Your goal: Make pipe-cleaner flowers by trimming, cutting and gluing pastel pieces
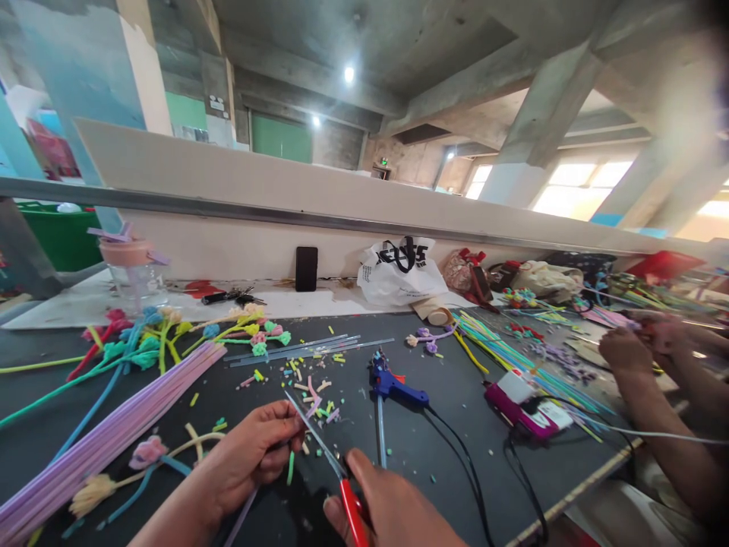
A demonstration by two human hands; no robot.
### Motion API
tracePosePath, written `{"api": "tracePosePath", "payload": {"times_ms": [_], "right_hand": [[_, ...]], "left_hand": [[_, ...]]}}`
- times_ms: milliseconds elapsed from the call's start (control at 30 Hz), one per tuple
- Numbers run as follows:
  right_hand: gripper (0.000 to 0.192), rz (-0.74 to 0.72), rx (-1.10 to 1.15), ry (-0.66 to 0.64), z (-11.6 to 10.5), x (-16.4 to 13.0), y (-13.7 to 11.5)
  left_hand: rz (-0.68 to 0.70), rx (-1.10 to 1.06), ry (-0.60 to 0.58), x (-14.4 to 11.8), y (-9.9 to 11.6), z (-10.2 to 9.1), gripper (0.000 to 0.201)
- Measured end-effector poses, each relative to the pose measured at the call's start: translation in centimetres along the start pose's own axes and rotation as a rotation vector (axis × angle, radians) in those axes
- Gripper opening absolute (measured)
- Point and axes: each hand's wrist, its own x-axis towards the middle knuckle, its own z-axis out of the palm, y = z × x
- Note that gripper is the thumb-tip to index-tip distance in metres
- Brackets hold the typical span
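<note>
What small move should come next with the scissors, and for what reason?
Probably close the scissors: the right hand holds them by the red handles, blades open and pointing at the left hand's fingertips, which pinch a lilac stem. Cut scraps lie beyond.

Red-handled scissors (333, 465) over cluttered worktable (444, 456)

I see a raw concrete ceiling (319, 30) with heavy beams (547, 114) upper right, two round lamps (348, 74) lit upper centre. Bright windows (586, 186) glare at right. A pale partition (239, 178) with a metal rail (171, 203) crosses mid frame. Teal wall (74, 68) upper left, green door (282, 138) behind. Dark table (456, 456) fills the bottom.
</note>
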Motion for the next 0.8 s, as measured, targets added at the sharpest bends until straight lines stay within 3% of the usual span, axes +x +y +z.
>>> {"api": "tracePosePath", "payload": {"times_ms": [467, 800], "right_hand": [[0.029, 0.023, 0.032, -0.07, -1.0, -0.6, -0.9], [0.028, 0.052, 0.059, -0.082, -0.8, -0.6, -1.1]], "left_hand": [[-0.017, 0.003, -0.01, 0.0, -0.2, 0.2, 0.022], [-0.065, 0.046, 0.067, 0.3, -0.2, 0.4, 0.023]]}}
